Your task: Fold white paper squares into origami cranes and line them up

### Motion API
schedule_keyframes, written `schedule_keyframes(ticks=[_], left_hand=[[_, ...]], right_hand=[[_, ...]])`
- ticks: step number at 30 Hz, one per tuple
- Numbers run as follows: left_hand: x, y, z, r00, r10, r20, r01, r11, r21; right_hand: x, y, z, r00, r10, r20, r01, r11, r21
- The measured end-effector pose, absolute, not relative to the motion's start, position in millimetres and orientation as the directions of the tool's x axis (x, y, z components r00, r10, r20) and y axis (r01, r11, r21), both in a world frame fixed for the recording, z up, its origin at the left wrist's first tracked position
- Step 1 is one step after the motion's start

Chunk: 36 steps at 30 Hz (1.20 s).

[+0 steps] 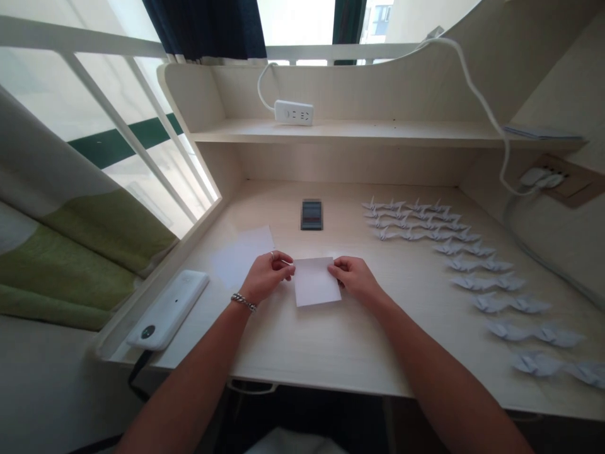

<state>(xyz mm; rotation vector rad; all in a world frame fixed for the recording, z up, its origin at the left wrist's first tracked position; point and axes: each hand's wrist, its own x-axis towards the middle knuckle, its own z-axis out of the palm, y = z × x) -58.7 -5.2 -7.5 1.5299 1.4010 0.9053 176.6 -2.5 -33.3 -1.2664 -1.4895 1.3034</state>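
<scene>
A small white square sheet of paper [316,282] lies flat on the pale wooden desk [331,340]. My left hand [266,275], with a ring and a chain bracelet, pinches the sheet's upper left corner. My right hand [355,277] pinches its upper right corner. Both hands have their fingers curled onto the paper. A stack of more white sheets [241,255] lies just left of my left hand.
Several folded white paper cranes [454,252] lie in rows on the right half of the desk. A dark phone [311,214] lies behind the sheet. A white device [169,309] rests at the left edge. A power strip [293,113] sits on the shelf.
</scene>
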Motion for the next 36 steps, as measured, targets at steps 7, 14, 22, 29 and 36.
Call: schedule_keyframes(ticks=[7, 14, 22, 29, 36], left_hand=[[-61, -14, -9, 0.339, 0.941, 0.003, 0.229, -0.086, 0.970], [-48, -24, -10, 0.313, 0.946, 0.084, 0.454, -0.227, 0.861], [-49, -45, -11, 0.425, 0.789, 0.444, 0.694, -0.599, 0.400], [-38, -51, -21, 0.637, 0.644, 0.423, 0.566, -0.764, 0.309], [-33, -55, -29, 0.561, 0.761, 0.326, 0.582, -0.643, 0.498]], right_hand=[[182, -2, -26, -0.318, 0.948, -0.026, 0.358, 0.095, -0.929], [186, -5, -21, -0.304, 0.952, -0.032, 0.348, 0.080, -0.934], [191, -4, -29, -0.228, 0.973, -0.026, 0.297, 0.044, -0.954], [183, 0, -37, -0.154, 0.983, 0.104, 0.363, 0.154, -0.919], [195, -23, -10, -0.213, 0.966, 0.149, 0.625, 0.252, -0.739]])
